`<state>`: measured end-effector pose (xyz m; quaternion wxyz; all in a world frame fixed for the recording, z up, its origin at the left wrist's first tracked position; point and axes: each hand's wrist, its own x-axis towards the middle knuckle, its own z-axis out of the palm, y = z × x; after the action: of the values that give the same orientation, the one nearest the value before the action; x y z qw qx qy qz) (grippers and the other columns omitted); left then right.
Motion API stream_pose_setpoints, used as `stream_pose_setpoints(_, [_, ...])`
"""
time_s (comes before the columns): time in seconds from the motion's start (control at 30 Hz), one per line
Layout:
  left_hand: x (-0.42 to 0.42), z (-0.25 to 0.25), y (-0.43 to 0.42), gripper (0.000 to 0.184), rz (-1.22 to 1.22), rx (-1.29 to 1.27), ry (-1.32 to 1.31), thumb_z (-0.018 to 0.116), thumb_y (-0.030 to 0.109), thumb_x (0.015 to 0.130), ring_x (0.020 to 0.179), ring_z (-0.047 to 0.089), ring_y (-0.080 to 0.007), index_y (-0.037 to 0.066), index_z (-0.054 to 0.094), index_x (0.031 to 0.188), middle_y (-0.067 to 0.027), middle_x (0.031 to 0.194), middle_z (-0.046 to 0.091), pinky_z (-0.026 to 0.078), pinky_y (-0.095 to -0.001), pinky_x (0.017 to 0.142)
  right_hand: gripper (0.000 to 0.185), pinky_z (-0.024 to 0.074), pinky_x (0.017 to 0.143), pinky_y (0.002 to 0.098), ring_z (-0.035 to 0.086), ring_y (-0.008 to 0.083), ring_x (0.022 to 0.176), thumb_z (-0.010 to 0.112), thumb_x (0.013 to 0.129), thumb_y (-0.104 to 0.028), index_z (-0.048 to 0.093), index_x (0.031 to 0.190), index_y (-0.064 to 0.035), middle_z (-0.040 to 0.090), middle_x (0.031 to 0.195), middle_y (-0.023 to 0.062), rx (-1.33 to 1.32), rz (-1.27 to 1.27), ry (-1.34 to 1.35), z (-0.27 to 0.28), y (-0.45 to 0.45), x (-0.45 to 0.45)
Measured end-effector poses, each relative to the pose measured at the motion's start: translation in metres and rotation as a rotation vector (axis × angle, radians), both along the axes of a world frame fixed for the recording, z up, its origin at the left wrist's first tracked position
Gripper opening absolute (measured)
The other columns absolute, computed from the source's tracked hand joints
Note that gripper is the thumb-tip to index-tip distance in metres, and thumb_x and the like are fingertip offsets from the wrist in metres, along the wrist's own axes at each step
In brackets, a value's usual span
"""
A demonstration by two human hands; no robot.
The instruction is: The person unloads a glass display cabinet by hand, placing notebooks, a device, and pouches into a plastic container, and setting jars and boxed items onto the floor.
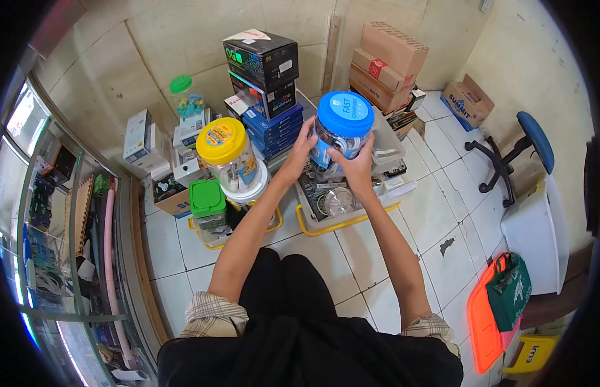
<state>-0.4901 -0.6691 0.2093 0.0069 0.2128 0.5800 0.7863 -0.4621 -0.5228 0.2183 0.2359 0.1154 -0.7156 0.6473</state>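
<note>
Between my two hands is a clear plastic jar (339, 143) with a blue lid (346, 114) marked "FAST CHARGING". My left hand (301, 151) wraps its left side, and my right hand (358, 169) grips the lower right side. Dark contents show through the wall, too unclear to name. Below the jar stands an open bin (319, 224) with yellow handles, holding electronic parts and a round clear container (339, 201). To the left, a yellow-lidded jar (221, 140) rests on a white-lidded container (251, 187), beside a green-lidded jar (208, 198).
Stacked product boxes (261, 61) and brown cartons (385, 61) stand along the back wall. A glass display case (74, 258) runs down the left. On the right are an office chair (535, 138), a white tub (539, 232) and an orange lid (482, 322) on the tiled floor.
</note>
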Motion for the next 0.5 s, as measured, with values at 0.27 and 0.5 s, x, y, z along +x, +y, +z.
stream_pose_setpoints(0.27, [-0.024,-0.042,-0.008,0.063,-0.125,-0.094,-0.016,0.037,0.013,0.08,0.13,0.022,-0.0223,0.006,0.019,0.14,-0.0115,0.138,0.029,0.016,-0.0307,0.105,0.095,0.0269,0.1,0.0384,0.034,0.0273,0.119,0.079,0.061,-0.023,0.019,0.131,0.0004,0.032,0.127,0.0174,0.021,-0.023,0.013,-0.036,-0.005,-0.016])
stream_pose_setpoints(0.5, [-0.038,-0.078,0.006,0.061,-0.057,-0.033,-0.074,0.034,0.033,0.086,0.129,0.023,-0.0212,0.008,0.018,0.14,-0.0059,0.141,0.025,0.016,-0.0331,0.106,0.104,0.0205,0.104,0.041,0.026,0.0319,0.125,0.079,0.06,-0.026,0.012,0.135,0.0001,0.024,0.134,0.0206,0.087,-0.139,0.036,-0.046,-0.006,-0.016])
